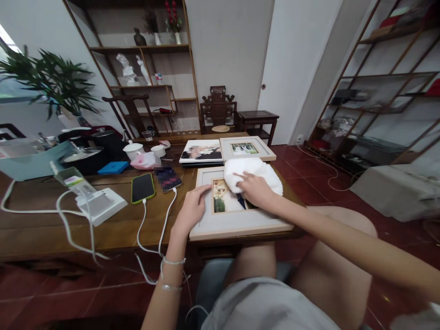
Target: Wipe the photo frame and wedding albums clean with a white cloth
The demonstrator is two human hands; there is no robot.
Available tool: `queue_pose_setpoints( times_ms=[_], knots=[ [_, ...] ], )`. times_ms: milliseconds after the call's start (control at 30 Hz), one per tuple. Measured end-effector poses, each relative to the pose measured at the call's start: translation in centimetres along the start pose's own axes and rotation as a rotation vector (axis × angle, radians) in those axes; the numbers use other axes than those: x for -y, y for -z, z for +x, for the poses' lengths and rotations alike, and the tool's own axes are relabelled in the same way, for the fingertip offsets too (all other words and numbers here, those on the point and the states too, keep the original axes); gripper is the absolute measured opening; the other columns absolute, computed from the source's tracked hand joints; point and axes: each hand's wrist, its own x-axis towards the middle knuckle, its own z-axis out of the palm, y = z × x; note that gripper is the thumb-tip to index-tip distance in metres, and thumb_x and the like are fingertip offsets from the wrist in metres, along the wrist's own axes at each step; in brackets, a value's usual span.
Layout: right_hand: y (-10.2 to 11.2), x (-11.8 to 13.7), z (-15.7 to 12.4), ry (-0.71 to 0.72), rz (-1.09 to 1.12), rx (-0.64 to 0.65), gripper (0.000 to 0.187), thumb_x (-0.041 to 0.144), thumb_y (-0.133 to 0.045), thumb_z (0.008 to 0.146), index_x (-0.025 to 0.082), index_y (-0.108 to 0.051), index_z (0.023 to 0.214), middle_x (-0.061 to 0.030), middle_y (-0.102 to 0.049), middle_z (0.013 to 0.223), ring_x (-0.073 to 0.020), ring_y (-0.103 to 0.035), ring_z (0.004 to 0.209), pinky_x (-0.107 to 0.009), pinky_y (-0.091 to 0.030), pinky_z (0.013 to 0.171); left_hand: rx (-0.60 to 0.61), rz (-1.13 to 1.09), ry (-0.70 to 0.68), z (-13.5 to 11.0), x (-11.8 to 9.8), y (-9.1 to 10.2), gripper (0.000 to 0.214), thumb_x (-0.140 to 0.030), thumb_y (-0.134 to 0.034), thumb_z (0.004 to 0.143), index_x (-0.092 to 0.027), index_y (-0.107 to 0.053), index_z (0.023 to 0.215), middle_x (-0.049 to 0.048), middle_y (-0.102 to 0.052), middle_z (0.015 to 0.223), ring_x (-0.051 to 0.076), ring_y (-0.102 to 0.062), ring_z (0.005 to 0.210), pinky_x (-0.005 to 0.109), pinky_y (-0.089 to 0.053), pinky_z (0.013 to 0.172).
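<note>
A framed picture with a pale wooden frame and wide white mat lies flat at the table's front edge. My left hand is at its left side, holding that edge with fingers reaching over the mat. On the upper right of the picture my right hand grips and presses a fluffy white cloth, index finger stretched forward over it. The cloth and hand cover part of the photo. Behind lie a second framed picture and a stack of photo panels.
Left on the wooden table are a green-cased phone, another phone, white charging cables, a white box, a blue box and white cups. My knees are under the table's front edge.
</note>
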Motion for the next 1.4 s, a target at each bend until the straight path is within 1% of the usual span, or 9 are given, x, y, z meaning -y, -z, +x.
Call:
queue_pose_setpoints(
  times_ms=[133, 267, 600, 767, 900, 1067, 1167, 1267, 1400],
  knots=[
    [-0.1, -1.4, 2.8, -0.008, -0.004, 0.005, 0.036, 0.004, -0.043, 0.075, 0.013, -0.064, 0.102, -0.0128, -0.047, 0.135, -0.0294, -0.048, 0.112, -0.033, -0.044, 0.074, -0.001, 0.011, 0.010, 0.0, 0.1, 0.0, 0.040, -0.004, -0.038, 0.081, -0.014, -0.063, 0.111, 0.0076, -0.065, 0.115, 0.020, -0.059, 0.109, 0.036, -0.042, 0.099],
    [0.2, -1.0, 2.8, 0.018, 0.002, 0.059, 0.031, 0.004, -0.044, 0.075, 0.010, -0.065, 0.096, -0.0183, -0.065, 0.101, -0.0282, -0.058, 0.095, -0.033, -0.042, 0.070, 0.006, 0.016, 0.017, 0.1, 0.2, -0.2, 0.040, -0.004, -0.038, 0.081, -0.013, -0.062, 0.111, 0.0083, -0.065, 0.115, 0.021, -0.058, 0.109, 0.037, -0.042, 0.099],
    [5.7, 3.5, -6.3, 0.261, 0.135, 0.124, 0.020, 0.007, -0.045, 0.072, 0.017, -0.063, 0.075, -0.0089, -0.064, 0.073, -0.0222, -0.059, 0.068, -0.030, -0.034, 0.056, -0.003, 0.024, 0.024, 0.0, 0.3, -0.3, 0.040, -0.004, -0.038, 0.081, -0.012, -0.062, 0.112, 0.0090, -0.065, 0.116, 0.021, -0.058, 0.109, 0.037, -0.042, 0.100],
    [6.3, 4.8, -7.9, 0.268, 0.183, 0.133, 0.020, 0.007, -0.046, 0.070, 0.017, -0.062, 0.073, -0.0083, -0.065, 0.076, -0.0213, -0.058, 0.066, -0.030, -0.034, 0.054, 0.002, 0.024, 0.021, 0.1, 0.2, -0.3, 0.040, -0.003, -0.038, 0.081, -0.011, -0.062, 0.112, 0.0099, -0.065, 0.115, 0.021, -0.059, 0.109, 0.036, -0.042, 0.099],
    [3.7, 4.6, -6.2, 0.273, 0.178, 0.041, 0.025, 0.005, -0.047, 0.070, 0.017, -0.065, 0.082, -0.0097, -0.063, 0.110, -0.0245, -0.059, 0.088, -0.031, -0.041, 0.061, 0.000, 0.016, 0.008, 0.0, 0.2, -0.3, 0.041, -0.002, -0.038, 0.080, -0.011, -0.062, 0.112, 0.0097, -0.065, 0.115, 0.021, -0.059, 0.109, 0.036, -0.042, 0.099],
    [0.3, 1.3, -1.1, 0.157, 0.044, -0.004, 0.038, -0.001, -0.043, 0.073, 0.016, -0.066, 0.097, -0.0059, -0.044, 0.139, -0.0269, -0.043, 0.117, -0.033, -0.044, 0.079, 0.010, 0.004, 0.005, 0.0, 0.3, -0.3, 0.041, -0.004, -0.038, 0.081, -0.015, -0.062, 0.112, 0.0074, -0.065, 0.115, 0.020, -0.058, 0.109, 0.037, -0.042, 0.100],
    [-0.2, -1.1, 2.2, 0.066, -0.001, -0.004, 0.038, -0.001, -0.041, 0.076, 0.013, -0.065, 0.101, -0.0083, -0.040, 0.141, -0.0281, -0.040, 0.120, -0.033, -0.044, 0.080, 0.016, 0.006, 0.010, 0.0, 0.2, -0.1, 0.040, -0.004, -0.038, 0.081, -0.015, -0.062, 0.112, 0.0072, -0.064, 0.116, 0.020, -0.058, 0.110, 0.037, -0.041, 0.100],
    [0.1, -2.5, 4.3, 0.015, -0.010, 0.009, 0.036, -0.001, -0.040, 0.077, 0.009, -0.063, 0.103, -0.0173, -0.049, 0.131, -0.0292, -0.048, 0.111, -0.034, -0.044, 0.077, 0.013, 0.006, 0.017, 0.0, 0.1, 0.0, 0.039, -0.006, -0.038, 0.082, -0.015, -0.062, 0.112, 0.0073, -0.064, 0.116, 0.020, -0.058, 0.110, 0.038, -0.041, 0.100],
    [0.7, -1.9, 4.0, 0.012, -0.005, 0.074, 0.030, 0.002, -0.043, 0.077, 0.008, -0.065, 0.096, -0.0202, -0.064, 0.101, -0.0281, -0.059, 0.093, -0.033, -0.042, 0.070, 0.015, -0.003, 0.017, 0.0, 0.0, 0.1, 0.040, -0.005, -0.039, 0.082, -0.015, -0.062, 0.112, 0.0073, -0.065, 0.116, 0.020, -0.058, 0.110, 0.036, -0.042, 0.100]
  ],
)
